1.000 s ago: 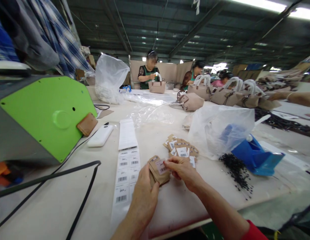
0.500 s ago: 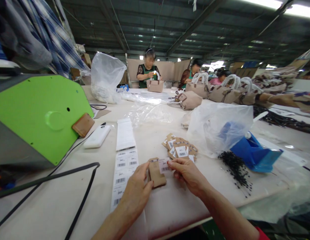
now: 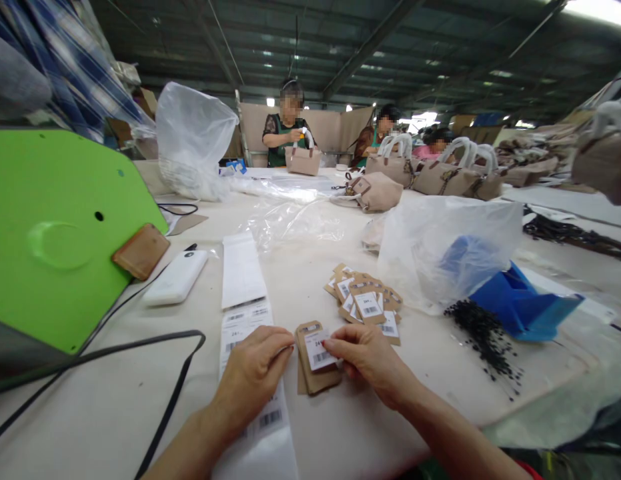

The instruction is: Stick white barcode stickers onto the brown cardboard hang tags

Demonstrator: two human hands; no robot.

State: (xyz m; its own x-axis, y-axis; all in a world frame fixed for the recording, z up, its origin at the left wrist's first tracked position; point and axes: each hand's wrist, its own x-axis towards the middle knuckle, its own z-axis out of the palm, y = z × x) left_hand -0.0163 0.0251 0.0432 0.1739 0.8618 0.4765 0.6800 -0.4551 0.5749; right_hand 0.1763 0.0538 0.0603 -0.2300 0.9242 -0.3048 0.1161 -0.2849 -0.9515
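Note:
A small stack of brown card hang tags (image 3: 317,385) lies on the table between my hands. Over the top tag is a white barcode sticker (image 3: 317,353), its right edge pinched by the thumb and finger of my right hand (image 3: 373,360). Just left of the stack, my left hand (image 3: 253,367) is closed with thumb and fingertips together; what they hold, if anything, is hidden. Beneath that hand runs a strip of printed barcode stickers (image 3: 270,417). Beyond my right hand, several tags with stickers lie in an overlapping pile (image 3: 367,303).
Left are a green machine panel (image 3: 65,233), a brown phone-like case (image 3: 143,250), a white phone-like device (image 3: 176,277) and black cords. Right are black string fasteners (image 3: 483,343), a blue holder (image 3: 525,303) and a plastic bag (image 3: 445,247). Beige handbags (image 3: 440,179) and co-workers are farther back.
The sticker has come down onto the top tag, still in my right fingers. My left hand has moved off the stack to its left and its fingers have closed. The view has shifted slightly.

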